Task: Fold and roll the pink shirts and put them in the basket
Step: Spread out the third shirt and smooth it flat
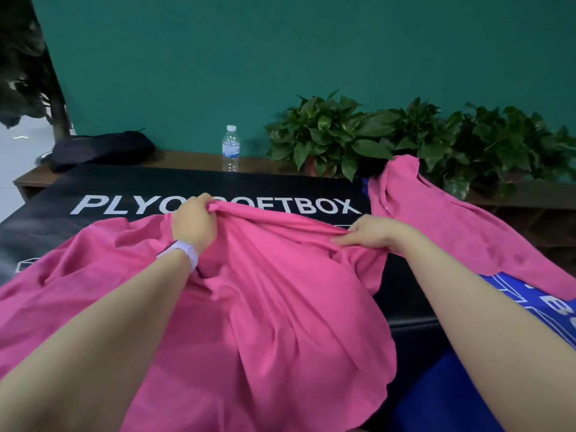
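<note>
Pink shirt (280,307): lying crumpled across the near half of the black box, its cloth gathered up in folds toward both hands and spilling off the near edge.
Left hand (194,222): curling its fingers round a bunched ridge of the shirt's far edge and holding it lifted off the box; a pale band (184,254) is sitting on the wrist.
Right hand (371,233): pinching the same far edge between thumb and fingers, a little way right of the other hand, the cloth stretching taut between the two.
Blue surface (514,294): showing at the lower right, partly under the right forearm.
Second pink shirt (452,226): lying spread to the right, reaching back to the plants.
Black box (124,188): bearing white lettering, partly hidden by the left hand.
Ledge behind: holding a dark bag (103,149), a water bottle (230,148) standing upright and leafy potted plants (389,135) before a green wall.
</note>
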